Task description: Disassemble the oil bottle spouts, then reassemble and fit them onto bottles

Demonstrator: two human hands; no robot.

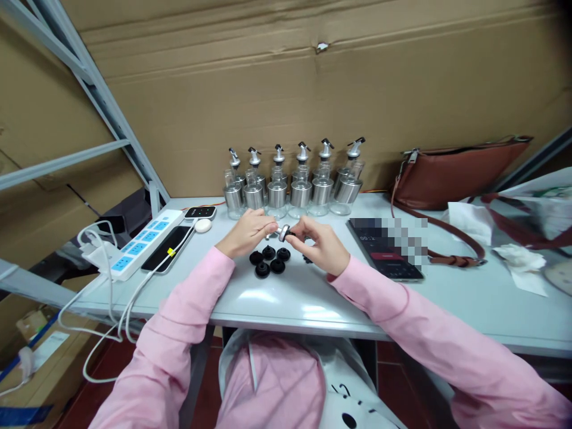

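Note:
Between my hands is a pourer spout [284, 233], silver with a black base, held above the table. My left hand [252, 231] is closed on its silver end, thumb and fingers together. From the other side, my right hand [320, 243] pinches the black part. Several black stoppers [277, 266] lie in a cluster just below my hands. A few small parts under my right hand are mostly hidden. Behind, a front row of glass bottles [277, 193] with steel sleeves stands with open necks. The back row carries silver pourer spouts with black levers [302, 149].
At left lie a white power strip [139, 244], a phone [167, 250] with white cables, and a small black-faced device [201, 213]. To the right are another phone [384, 250], a brown bag [456, 176] with its strap, and crumpled tissues [521, 259]. Cardboard [268, 89] stands behind the table.

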